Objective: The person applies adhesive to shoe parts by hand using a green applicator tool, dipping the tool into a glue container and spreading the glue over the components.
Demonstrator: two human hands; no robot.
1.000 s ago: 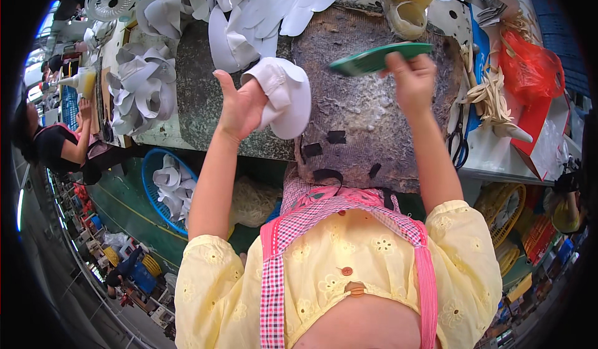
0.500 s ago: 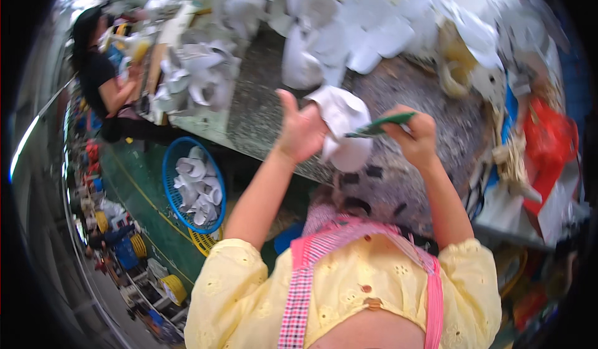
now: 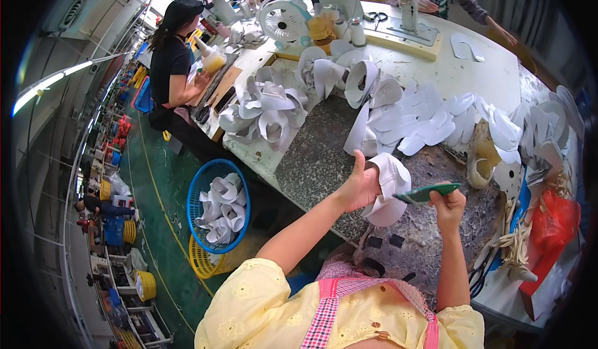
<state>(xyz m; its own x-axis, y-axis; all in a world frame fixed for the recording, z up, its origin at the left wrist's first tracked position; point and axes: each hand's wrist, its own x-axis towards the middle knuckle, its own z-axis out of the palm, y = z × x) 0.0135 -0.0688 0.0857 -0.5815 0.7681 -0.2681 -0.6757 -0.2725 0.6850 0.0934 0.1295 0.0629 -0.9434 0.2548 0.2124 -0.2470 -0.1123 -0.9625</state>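
Observation:
My left hand (image 3: 362, 184) holds a curved white shoe upper (image 3: 391, 187); its fingers are tucked inside the piece and its thumb sticks up. In my right hand (image 3: 450, 207) is a flat green-handled tool (image 3: 428, 193), gripped between thumb and fingers. The tool's tip points left at the upper's edge; the kind of tip and whether it touches cannot be made out. Both hands are over the stained dark work surface (image 3: 436, 249). Flat white sole-shaped pieces (image 3: 423, 121) lie spread just beyond.
Several white uppers (image 3: 268, 109) are heaped left of the dark board. A blue basket (image 3: 194, 237) of uppers stands below left. A yellowish tape roll (image 3: 481, 171), red bag (image 3: 554, 218), fan (image 3: 286, 22) and sewing machine (image 3: 408, 19) surround the table. A co-worker (image 3: 171, 68) stands at left.
The view has tilted up and shifted, so more of the far table shows. Both hands keep their hold; the green tool now lies more level beside the upper.

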